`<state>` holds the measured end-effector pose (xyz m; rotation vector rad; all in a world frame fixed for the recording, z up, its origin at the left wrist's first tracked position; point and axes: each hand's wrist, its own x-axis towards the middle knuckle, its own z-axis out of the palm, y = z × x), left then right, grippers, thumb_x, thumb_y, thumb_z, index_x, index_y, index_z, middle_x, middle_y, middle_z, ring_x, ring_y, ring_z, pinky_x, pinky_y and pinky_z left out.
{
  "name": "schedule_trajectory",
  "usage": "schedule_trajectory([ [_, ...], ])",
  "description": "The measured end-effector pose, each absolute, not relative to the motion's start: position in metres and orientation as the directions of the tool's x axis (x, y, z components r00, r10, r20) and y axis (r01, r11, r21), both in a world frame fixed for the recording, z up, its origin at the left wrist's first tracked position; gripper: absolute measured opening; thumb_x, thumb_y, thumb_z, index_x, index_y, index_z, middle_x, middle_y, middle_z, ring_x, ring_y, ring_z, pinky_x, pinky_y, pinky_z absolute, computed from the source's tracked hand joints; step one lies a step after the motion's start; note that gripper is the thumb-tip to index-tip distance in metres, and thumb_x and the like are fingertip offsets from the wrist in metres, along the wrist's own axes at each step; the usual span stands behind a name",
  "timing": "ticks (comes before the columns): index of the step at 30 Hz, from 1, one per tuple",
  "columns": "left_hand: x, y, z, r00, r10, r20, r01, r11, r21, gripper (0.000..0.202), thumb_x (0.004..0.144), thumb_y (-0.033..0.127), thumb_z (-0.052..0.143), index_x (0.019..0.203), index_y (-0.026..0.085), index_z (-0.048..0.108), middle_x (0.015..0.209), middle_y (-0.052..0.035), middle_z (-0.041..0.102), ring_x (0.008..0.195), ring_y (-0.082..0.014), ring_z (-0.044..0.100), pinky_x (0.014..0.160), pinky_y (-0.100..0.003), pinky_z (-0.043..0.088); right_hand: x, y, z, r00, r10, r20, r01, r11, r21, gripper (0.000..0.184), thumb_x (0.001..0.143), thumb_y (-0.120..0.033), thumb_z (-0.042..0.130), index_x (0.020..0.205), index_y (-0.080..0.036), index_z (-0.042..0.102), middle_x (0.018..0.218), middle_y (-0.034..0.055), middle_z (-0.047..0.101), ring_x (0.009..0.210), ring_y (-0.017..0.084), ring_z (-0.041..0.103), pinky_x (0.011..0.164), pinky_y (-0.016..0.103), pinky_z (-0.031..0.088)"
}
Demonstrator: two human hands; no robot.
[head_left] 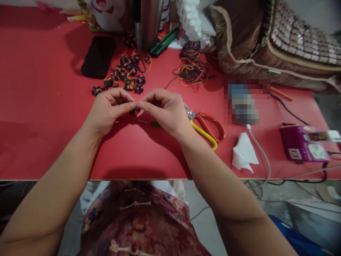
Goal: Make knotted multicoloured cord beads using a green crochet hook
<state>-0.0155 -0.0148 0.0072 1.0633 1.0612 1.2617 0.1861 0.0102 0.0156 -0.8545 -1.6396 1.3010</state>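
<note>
Both hands meet above the red table, fingertips pinched together. My left hand [110,108] is closed on a small knotted cord piece [135,111], dark with coloured flecks and mostly hidden by the fingers. From the other side, my right hand [165,110] pinches at the same piece. Just beyond the left fingers lie several similar multicoloured knotted cord pieces [128,69]. A loose tangle of multicoloured cord [193,69] lies past my right hand. Partly under the right hand are scissors [210,128] with one red and one yellow handle, and a thin metal-tipped tool with a green handle [156,124].
A black phone [98,57] lies at the back left. Behind stand a steel flask [149,25] and a green cutter [165,42]. To the right are a blurred-out device [242,105] on a cable, a white tissue [244,153], a purple power socket box [303,144] and a beaded brown cushion [266,42].
</note>
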Motion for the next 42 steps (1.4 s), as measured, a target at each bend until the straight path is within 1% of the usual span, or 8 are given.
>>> schedule_trajectory([
  [7, -0.018, -0.014, 0.005, 0.025, 1.000, -0.002, -0.197, 0.007, 0.980, 0.035, 0.066, 0.036, 0.112, 0.074, 0.028, 0.080, 0.081, 0.0022, 0.082, 0.073, -0.0161, 0.074, 0.073, -0.034, 0.066, 0.188, 0.007, 0.018, -0.453, 0.867, 0.209, 0.032, 0.250, -0.968, 0.033, 0.092, -0.051, 0.091, 0.080, -0.023, 0.081, 0.084, 0.0017, 0.077, 0.071, 0.014, 0.063, 0.062, 0.028, 0.050],
  [10, -0.017, -0.014, 0.006, 0.006, 0.999, 0.036, -0.170, -0.035, 0.985, 0.035, 0.066, 0.036, 0.112, 0.073, 0.028, 0.079, 0.078, 0.0032, 0.080, 0.069, -0.0151, 0.073, 0.069, -0.034, 0.064, 0.189, 0.009, 0.017, -0.376, 0.918, 0.128, -0.071, 0.109, -0.992, 0.044, 0.094, -0.068, 0.087, 0.091, -0.024, 0.081, 0.086, 0.0004, 0.077, 0.064, 0.012, 0.064, 0.056, 0.026, 0.050],
  [12, -0.016, -0.014, 0.006, -0.004, 0.996, 0.085, -0.156, -0.085, 0.984, 0.034, 0.067, 0.035, 0.112, 0.075, 0.027, 0.080, 0.080, 0.0021, 0.080, 0.072, -0.0158, 0.074, 0.070, -0.034, 0.065, 0.187, 0.010, 0.014, -0.379, 0.924, 0.058, -0.142, 0.004, -0.990, 0.046, 0.091, -0.069, 0.089, 0.102, -0.025, 0.079, 0.090, -0.0007, 0.077, 0.062, 0.011, 0.067, 0.054, 0.025, 0.053],
  [15, -0.014, -0.015, 0.006, -0.011, 0.989, 0.145, -0.108, -0.145, 0.984, 0.029, 0.072, 0.030, 0.109, 0.081, 0.028, 0.081, 0.084, 0.0015, 0.080, 0.076, -0.0162, 0.074, 0.072, -0.034, 0.065, 0.182, 0.011, 0.008, -0.437, 0.899, 0.030, -0.181, -0.056, -0.982, 0.041, 0.088, -0.057, 0.095, 0.102, -0.023, 0.075, 0.083, -0.0023, 0.076, 0.063, 0.012, 0.071, 0.055, 0.024, 0.056],
  [22, -0.004, -0.023, 0.010, -0.044, 0.931, 0.363, 0.188, -0.349, 0.918, 0.010, 0.089, 0.024, 0.091, 0.087, 0.028, 0.082, 0.091, -0.0011, 0.080, 0.082, -0.0181, 0.073, 0.077, -0.037, 0.060, 0.180, 0.010, 0.009, -0.428, 0.900, -0.078, -0.176, -0.168, -0.970, 0.025, 0.092, -0.032, 0.091, 0.088, -0.020, 0.070, 0.068, -0.0062, 0.069, 0.055, 0.008, 0.062, 0.051, 0.019, 0.049],
  [28, -0.002, -0.026, 0.011, 0.024, 0.877, 0.480, 0.350, -0.457, 0.818, 0.015, 0.092, 0.014, 0.086, 0.088, 0.028, 0.080, 0.091, -0.0006, 0.077, 0.088, -0.0196, 0.072, 0.086, -0.036, 0.059, 0.179, 0.012, 0.007, -0.424, 0.900, -0.104, -0.228, -0.217, -0.949, 0.013, 0.091, -0.016, 0.082, 0.086, -0.019, 0.071, 0.061, -0.0070, 0.067, 0.049, 0.008, 0.060, 0.047, 0.018, 0.048],
  [36, -0.008, -0.018, 0.002, 0.120, 0.645, 0.755, 0.501, -0.695, 0.515, 0.010, 0.108, 0.029, 0.075, 0.100, 0.030, 0.081, 0.091, -0.0013, 0.083, 0.083, -0.0206, 0.077, 0.079, -0.040, 0.063, 0.186, 0.017, 0.008, -0.544, 0.825, -0.153, -0.207, -0.308, -0.929, 0.039, 0.072, -0.040, 0.105, 0.085, -0.016, 0.078, 0.060, -0.0032, 0.071, 0.051, 0.009, 0.061, 0.047, 0.020, 0.052],
  [42, -0.012, -0.016, 0.000, 0.142, 0.626, 0.767, 0.458, -0.728, 0.510, 0.008, 0.107, 0.028, 0.079, 0.102, 0.032, 0.083, 0.093, 0.0004, 0.084, 0.085, -0.0198, 0.078, 0.081, -0.040, 0.064, 0.189, 0.017, 0.011, -0.552, 0.826, -0.109, -0.165, -0.237, -0.957, 0.040, 0.076, -0.045, 0.103, 0.088, -0.017, 0.076, 0.059, -0.0051, 0.068, 0.051, 0.009, 0.058, 0.048, 0.021, 0.049],
])
